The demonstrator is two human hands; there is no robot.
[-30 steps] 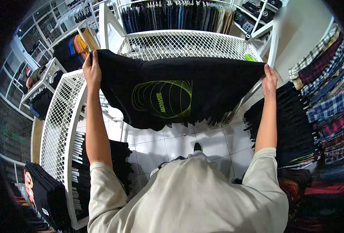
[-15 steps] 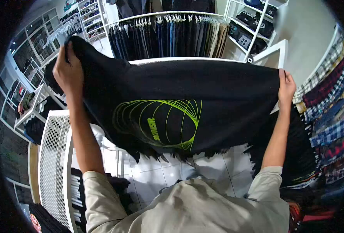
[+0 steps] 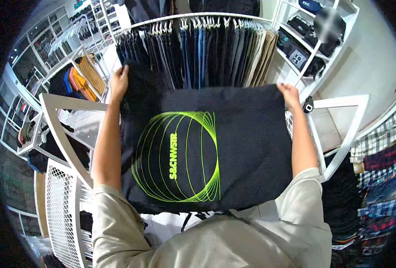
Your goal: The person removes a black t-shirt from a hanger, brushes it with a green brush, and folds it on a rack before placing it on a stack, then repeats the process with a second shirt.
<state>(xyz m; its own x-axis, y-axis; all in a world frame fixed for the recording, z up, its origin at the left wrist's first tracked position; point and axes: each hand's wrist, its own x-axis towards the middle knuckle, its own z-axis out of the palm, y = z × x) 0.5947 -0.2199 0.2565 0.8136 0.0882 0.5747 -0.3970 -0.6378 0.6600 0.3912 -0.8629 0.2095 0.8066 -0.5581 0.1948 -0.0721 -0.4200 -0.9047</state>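
Head view: pinches far corners of tee (image 3: pixel 233 134) with left hand (image 3: pixel 119 82) and right hand (image 3: pixel 288 94), fingers closed on cloth; holds it spread wide before trouser rail (image 3: pixel 207 44). Looks light, soft, floppy; best gripped at corners, pulled taut.

1. Bright, even indoor light; the white rack frame (image 3: pixel 341 100) and the wall look nearly washed out.
2. The black T-shirt (image 3: pixel 251 147) swallows detail, yet its green print (image 3: pixel 175 156) reads crisp.
3. Strong fisheye bending curves the edges; the corners are vignetted black.
4. A smeared oval patch (image 3: pixel 328 21) sits at the upper right.
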